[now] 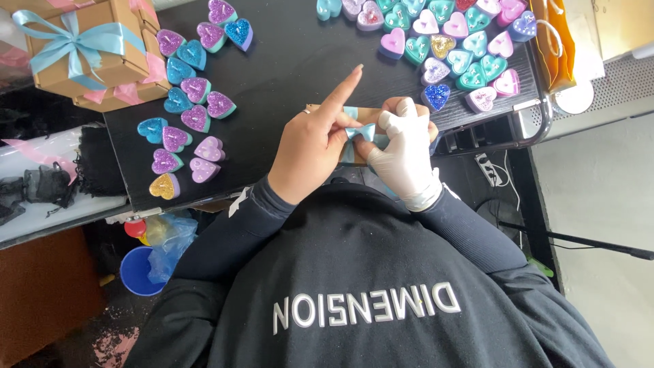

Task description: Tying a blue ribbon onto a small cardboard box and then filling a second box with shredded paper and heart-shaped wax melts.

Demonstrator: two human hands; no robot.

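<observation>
A small brown cardboard box (370,114) lies at the near edge of the black table (286,61), wrapped with a light blue ribbon (359,131) that forms a bow. My bare left hand (310,146) pinches the ribbon on the box, with its index finger stretched out straight toward the table's middle. My right hand (407,155), in a white glove, grips the bow's other side and rests over the box. Both hands hide most of the box.
Glittery heart-shaped candles lie in one cluster on the left (187,116) and another at the far right (449,41). Brown boxes tied with ribbon (88,51) are stacked at the top left. An orange bag (555,48) hangs at the right; a blue bucket (136,271) stands below.
</observation>
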